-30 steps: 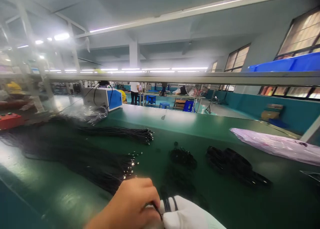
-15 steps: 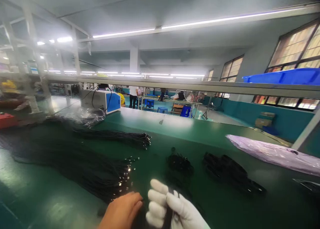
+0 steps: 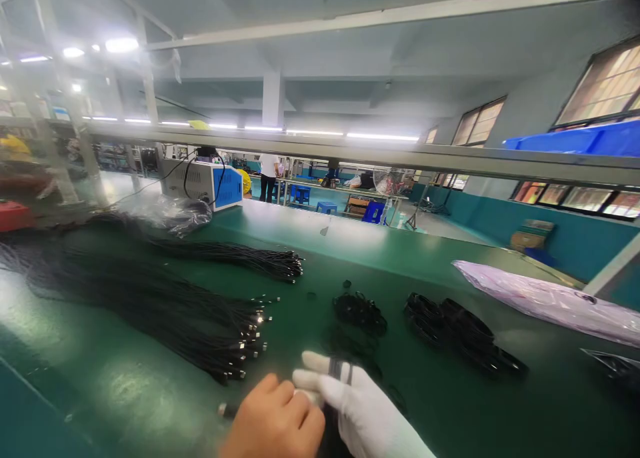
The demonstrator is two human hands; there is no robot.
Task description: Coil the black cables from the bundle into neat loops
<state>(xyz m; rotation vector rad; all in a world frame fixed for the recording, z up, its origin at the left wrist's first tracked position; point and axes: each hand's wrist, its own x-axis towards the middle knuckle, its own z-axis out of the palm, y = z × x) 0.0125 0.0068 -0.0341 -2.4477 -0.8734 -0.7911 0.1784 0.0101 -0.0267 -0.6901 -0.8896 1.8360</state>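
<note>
My bare left hand [image 3: 277, 415] is curled into a fist around a black cable, whose metal-tipped plug [image 3: 227, 411] sticks out to its left. Touching it, my white-gloved right hand [image 3: 365, 405] grips dark cable strands [image 3: 334, 438] that hang below the fingers. Narrow black bands [image 3: 341, 370] loop around the gloved fingers. Left of both hands lies a wide spread of long black cables [image 3: 165, 311] with shiny plugs, and behind it a second cable bunch [image 3: 240, 255]. Beyond the glove sit a heap of small black loops [image 3: 360, 311] and several coiled cables [image 3: 460, 331].
The green table [image 3: 380, 245] carries a pinkish plastic bag [image 3: 545, 301] at right and crumpled clear plastic [image 3: 175, 215] by a blue-and-white machine [image 3: 200, 181]. A shelf rail [image 3: 350, 143] crosses overhead, holding a blue bin [image 3: 575, 140]. A person [image 3: 269, 175] stands far back.
My left hand has moved right and up against the glove, and a plug now shows at its left. The gloved fingers have turned, and the view has tilted slightly.
</note>
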